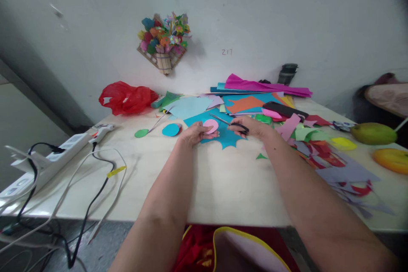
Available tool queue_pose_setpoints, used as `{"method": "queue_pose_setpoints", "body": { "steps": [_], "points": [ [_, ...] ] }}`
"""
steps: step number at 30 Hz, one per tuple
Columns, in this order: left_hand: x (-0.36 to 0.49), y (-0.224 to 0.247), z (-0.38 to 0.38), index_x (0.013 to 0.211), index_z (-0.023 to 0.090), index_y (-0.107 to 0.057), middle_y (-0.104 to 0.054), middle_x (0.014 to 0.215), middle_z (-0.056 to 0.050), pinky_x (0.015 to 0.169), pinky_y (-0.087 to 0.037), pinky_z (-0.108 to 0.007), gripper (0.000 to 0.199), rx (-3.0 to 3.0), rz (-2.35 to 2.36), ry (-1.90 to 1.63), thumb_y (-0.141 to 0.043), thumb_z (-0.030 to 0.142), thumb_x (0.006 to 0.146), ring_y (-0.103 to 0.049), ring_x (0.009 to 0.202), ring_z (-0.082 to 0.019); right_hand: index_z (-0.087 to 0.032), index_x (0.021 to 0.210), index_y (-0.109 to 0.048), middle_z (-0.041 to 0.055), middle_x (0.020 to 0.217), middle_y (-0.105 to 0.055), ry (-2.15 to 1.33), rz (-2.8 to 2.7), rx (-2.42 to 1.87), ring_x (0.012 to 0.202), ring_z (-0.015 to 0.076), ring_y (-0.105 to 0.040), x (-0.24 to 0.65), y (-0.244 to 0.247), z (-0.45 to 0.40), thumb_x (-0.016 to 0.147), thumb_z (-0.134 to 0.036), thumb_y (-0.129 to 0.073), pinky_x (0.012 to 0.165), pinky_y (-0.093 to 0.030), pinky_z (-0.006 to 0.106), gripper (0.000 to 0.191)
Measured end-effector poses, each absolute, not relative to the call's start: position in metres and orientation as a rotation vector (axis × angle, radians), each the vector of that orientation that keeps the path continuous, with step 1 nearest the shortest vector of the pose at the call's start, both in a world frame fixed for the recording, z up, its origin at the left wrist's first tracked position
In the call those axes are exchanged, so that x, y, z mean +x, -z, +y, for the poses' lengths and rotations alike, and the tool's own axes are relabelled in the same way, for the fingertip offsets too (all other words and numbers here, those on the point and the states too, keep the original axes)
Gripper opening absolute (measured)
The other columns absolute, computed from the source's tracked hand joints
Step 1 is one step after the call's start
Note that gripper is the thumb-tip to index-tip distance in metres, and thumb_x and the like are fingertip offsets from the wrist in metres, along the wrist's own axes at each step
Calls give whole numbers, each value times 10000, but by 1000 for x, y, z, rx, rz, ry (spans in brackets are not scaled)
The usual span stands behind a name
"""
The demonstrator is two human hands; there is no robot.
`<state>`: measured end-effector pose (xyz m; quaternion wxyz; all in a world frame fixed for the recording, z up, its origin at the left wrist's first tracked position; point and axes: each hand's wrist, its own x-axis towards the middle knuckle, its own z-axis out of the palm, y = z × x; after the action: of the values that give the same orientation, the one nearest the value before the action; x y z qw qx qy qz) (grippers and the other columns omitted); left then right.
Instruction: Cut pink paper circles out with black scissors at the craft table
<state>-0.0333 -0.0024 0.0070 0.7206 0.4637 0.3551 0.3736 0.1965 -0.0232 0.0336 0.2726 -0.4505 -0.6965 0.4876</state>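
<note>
A pink paper circle (pixel 211 126) is pinched between the thumb and fingers of my left hand (pixel 198 133). My right hand (pixel 247 127) grips the black handles of a pair of scissors (pixel 237 127), its blades pointing up and left, apart from the circle. Beneath both hands lies a blue paper sheet (pixel 227 137) with scalloped cut edges. To the left of my left hand rests a small stack of blue paper circles (pixel 171 129). Farther left is a green circle (pixel 141 133) with a thin strand by it.
Paper scraps (pixel 331 157) cover the table's right side, near a green mango-like fruit (pixel 373 133) and a yellow one (pixel 392 160). A red plastic bag (pixel 126 97) and rolled magenta paper (pixel 267 86) lie at the back. A power strip (pixel 47 159) with cables occupies the left edge.
</note>
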Motion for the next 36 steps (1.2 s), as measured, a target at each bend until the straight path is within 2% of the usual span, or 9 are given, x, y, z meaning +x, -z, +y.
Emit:
{"method": "queue_pose_setpoints", "body": {
  "steps": [3, 7, 12, 17, 23, 29, 36],
  "points": [
    [-32, -4, 1, 811, 46, -598, -711, 768, -192, 610, -581, -237, 81, 1071, 776, -846, -653, 88, 768, -709, 767, -258, -165, 660, -519, -14, 498, -541, -1284, -1814, -1193, 394, 68, -453, 197, -33, -23, 751, -336, -662, 365, -305, 192, 241],
    [-30, -2, 4, 833, 65, -611, -715, 770, -177, 654, -585, -287, 201, 1153, 766, -853, -731, 170, 710, -705, 801, -277, -169, 838, -571, 12, 623, -637, -1249, -1704, -1203, 458, 92, -529, 193, -34, -23, 692, -316, -733, 370, -294, 192, 263],
    [-23, -3, 0, 821, 72, -617, -711, 768, -180, 683, -583, -336, 319, 1279, 736, -794, -797, 258, 635, -698, 830, -307, -174, 869, -582, -24, 597, -599, -1201, -1551, -1186, 516, 109, -565, 181, -32, -20, 604, -230, -795, 419, -344, 194, 344],
    [-17, -4, -3, 744, 119, -522, -704, 736, -170, 600, -572, -336, 397, 1302, 728, -794, -841, 273, 566, -702, 707, -284, -160, 889, -598, -48, 581, -582, -1182, -1484, -1167, 500, 97, -545, 168, -31, -20, 567, -164, -787, 416, -326, 184, 374],
    [-13, -5, -4, 772, 101, -573, -690, 700, -170, 647, -567, -377, 356, 1356, 761, -762, -821, 275, 584, -700, 733, -308, -148, 850, -612, -57, 544, -565, -1114, -1454, -1134, 512, 100, -520, 160, -29, -17, 518, -115, -773, 499, -417, 221, 370],
    [-13, -2, -1, 736, 100, -578, -691, 692, -137, 663, -569, -334, 304, 1326, 736, -772, -805, 260, 611, -700, 728, -263, -142, 866, -610, -74, 539, -530, -990, -1478, -1102, 531, 102, -495, 159, -24, -11, 482, -180, -767, 502, -389, 224, 417],
    [-11, -2, -1, 838, 102, -574, -708, 795, -115, 619, -573, -307, 284, 1231, 727, -912, -764, 199, 651, -693, 659, -215, -171, 813, -580, -84, 516, -496, -920, -1399, -1106, 522, 113, -487, 155, -22, -8, 471, -235, -750, 487, -384, 236, 388]
  ]
}}
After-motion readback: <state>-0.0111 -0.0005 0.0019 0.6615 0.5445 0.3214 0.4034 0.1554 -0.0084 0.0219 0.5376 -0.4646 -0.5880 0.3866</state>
